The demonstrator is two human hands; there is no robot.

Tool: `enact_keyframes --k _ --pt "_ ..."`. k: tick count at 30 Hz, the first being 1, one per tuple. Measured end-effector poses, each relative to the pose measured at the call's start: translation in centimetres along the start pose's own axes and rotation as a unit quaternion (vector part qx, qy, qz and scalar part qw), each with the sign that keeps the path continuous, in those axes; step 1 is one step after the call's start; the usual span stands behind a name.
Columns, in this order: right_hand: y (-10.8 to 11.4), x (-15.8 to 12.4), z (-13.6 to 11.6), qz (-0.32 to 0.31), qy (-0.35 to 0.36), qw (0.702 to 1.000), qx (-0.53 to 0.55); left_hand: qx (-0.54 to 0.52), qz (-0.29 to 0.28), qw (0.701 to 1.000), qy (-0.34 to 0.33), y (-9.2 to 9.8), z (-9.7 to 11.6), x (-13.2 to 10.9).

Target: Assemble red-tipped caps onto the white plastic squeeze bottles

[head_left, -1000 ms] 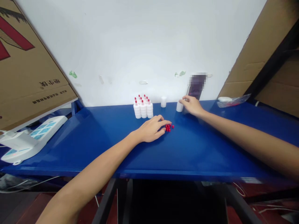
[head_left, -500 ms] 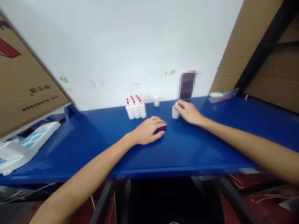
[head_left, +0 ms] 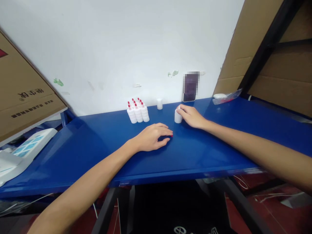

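My left hand (head_left: pixel 156 137) lies palm down on the blue table, its fingers stretched out and the thumb apart. A bit of a small red piece (head_left: pixel 172 135) peeks out at its fingertips; the rest is hidden under them. With fingers and thumb, my right hand (head_left: pixel 191 116) grips the top of a white bottle (head_left: pixel 178 117) that stands upright on the table. A tight cluster of several white bottles with red tips (head_left: pixel 138 113) stands to the left, beyond my left hand. Between the cluster and my right hand is a small white cylindrical container (head_left: pixel 159 104) near the wall.
A dark phone (head_left: pixel 190 87), partly pixelated, leans on the white wall (head_left: pixel 109 48). A clear plastic bag (head_left: pixel 227 97) lies at the back right of the blue table (head_left: pixel 92 139). Cardboard flanks both sides. A white power strip (head_left: pixel 31 149) is at the left.
The view has shifted slightly. My left fingers now cover more of the red pieces, of which less shows. My right hand stays on the white bottle.
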State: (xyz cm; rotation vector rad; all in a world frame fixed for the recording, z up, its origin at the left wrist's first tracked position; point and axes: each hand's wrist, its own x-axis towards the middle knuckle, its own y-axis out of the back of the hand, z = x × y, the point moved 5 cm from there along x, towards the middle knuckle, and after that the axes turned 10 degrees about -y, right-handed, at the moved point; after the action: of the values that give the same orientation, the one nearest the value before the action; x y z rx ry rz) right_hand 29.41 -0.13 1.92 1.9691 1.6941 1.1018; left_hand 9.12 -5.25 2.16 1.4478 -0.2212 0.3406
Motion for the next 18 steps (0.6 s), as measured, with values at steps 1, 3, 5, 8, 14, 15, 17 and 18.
enact_keyframes --k 1,3,5,8,14,15,17,18 --pt "-0.01 -0.01 -0.02 -0.002 0.000 1.000 0.001 -0.007 0.008 1.000 -0.007 0.03 0.07 0.01" --pt "-0.03 -0.04 -0.06 -0.004 0.000 1.000 0.001 -0.015 0.023 0.999 -0.017 0.13 0.19 0.01" --pt "-0.04 -0.08 -0.12 -0.007 0.000 1.000 0.002 -0.017 0.031 0.999 -0.017 0.24 0.27 0.02" --pt "-0.13 -0.19 -0.24 -0.017 0.002 1.000 0.006 -0.022 0.034 0.999 -0.008 0.39 0.46 0.07" --pt "-0.20 -0.44 -0.66 -0.031 0.026 0.999 0.018 -0.055 0.047 0.997 0.024 0.64 0.77 0.11" --pt "-0.21 -0.50 -0.79 -0.033 0.035 0.998 0.030 -0.058 0.047 0.997 0.032 0.63 0.74 0.09" --pt "-0.31 -0.63 -0.97 -0.043 0.043 0.997 0.056 -0.061 0.046 0.996 0.045 0.56 0.65 0.03" --pt "-0.42 -0.69 -1.01 -0.052 0.041 0.996 0.066 -0.062 0.046 0.996 0.049 0.50 0.62 0.01"
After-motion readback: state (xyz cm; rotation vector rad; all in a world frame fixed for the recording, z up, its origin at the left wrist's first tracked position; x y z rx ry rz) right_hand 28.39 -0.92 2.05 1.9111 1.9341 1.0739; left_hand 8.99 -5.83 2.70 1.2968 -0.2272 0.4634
